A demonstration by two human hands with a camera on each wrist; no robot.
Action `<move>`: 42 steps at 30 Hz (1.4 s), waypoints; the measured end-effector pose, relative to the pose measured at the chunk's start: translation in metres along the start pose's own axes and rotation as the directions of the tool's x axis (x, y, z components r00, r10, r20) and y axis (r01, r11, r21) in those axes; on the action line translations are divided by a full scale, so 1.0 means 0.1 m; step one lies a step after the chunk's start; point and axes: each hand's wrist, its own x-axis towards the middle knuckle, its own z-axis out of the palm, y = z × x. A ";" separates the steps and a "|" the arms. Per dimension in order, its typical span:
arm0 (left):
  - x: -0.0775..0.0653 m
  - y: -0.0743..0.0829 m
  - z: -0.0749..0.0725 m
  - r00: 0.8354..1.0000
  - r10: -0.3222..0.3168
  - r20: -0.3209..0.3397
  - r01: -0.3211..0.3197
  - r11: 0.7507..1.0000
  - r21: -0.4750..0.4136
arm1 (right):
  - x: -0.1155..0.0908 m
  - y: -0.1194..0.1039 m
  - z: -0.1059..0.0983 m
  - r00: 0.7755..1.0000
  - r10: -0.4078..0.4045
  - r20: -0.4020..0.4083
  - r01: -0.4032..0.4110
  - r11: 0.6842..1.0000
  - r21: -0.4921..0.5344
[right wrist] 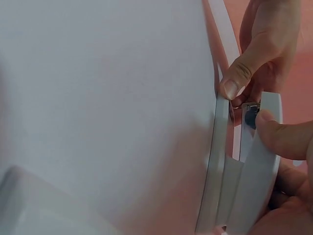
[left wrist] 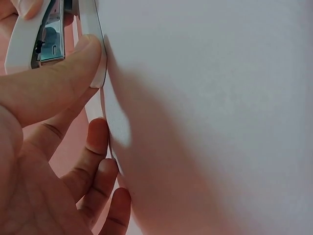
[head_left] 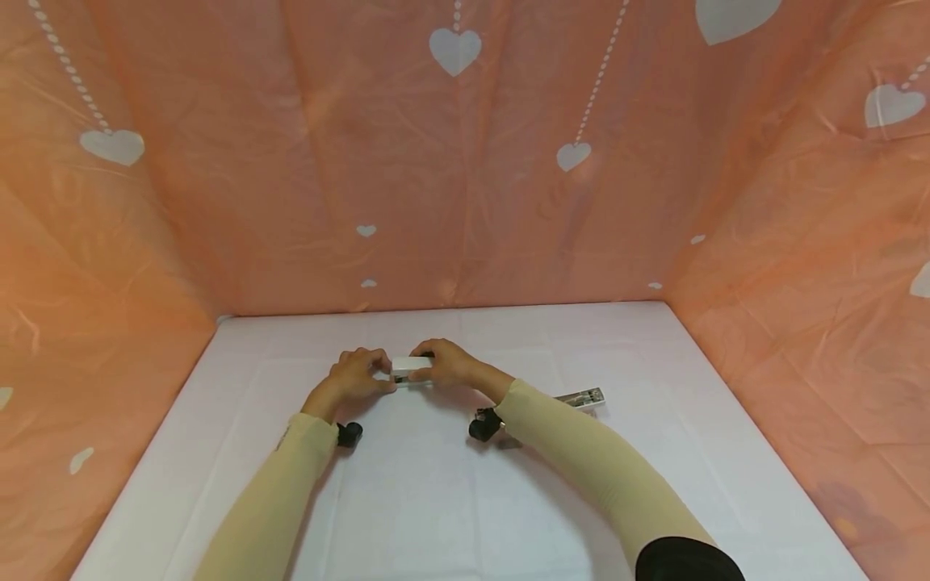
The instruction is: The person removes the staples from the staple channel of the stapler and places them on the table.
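Note:
A white stapler stands on the white table between my two hands. My left hand pinches the front end of its base, thumb on one face and a finger behind. The other fingers of that hand are bent beside the table surface. My right hand grips the stapler's upper arm, with the thumb on its side. A gap shows between the upper arm and the base, and the metal magazine is visible there.
A narrow box with a clear, shiny top lies on the table to the right, partly behind my right sleeve. Orange curtains with white hearts enclose the table at the back and sides.

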 end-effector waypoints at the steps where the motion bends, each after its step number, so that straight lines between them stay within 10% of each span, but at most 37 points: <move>1: 0.01 0.00 0.00 1.000 0.003 -0.003 -0.003 1.000 -0.002 | 0.00 0.00 -0.02 1.000 0.004 0.000 -0.004 1.000 0.003; 23: -0.03 0.01 0.02 1.000 0.008 -0.023 -0.008 1.000 0.020 | -0.01 0.01 0.00 1.000 -0.005 0.009 0.004 0.999 0.051; 33: -0.05 0.02 -0.05 1.000 -0.013 0.021 0.013 1.000 0.006 | -0.05 0.07 -0.06 0.999 -0.012 -0.031 0.019 0.973 0.229; 42: -0.05 0.03 0.00 1.000 -0.011 0.007 0.011 1.000 0.013 | -0.16 0.08 -0.17 0.980 -0.171 -0.103 0.179 0.981 0.079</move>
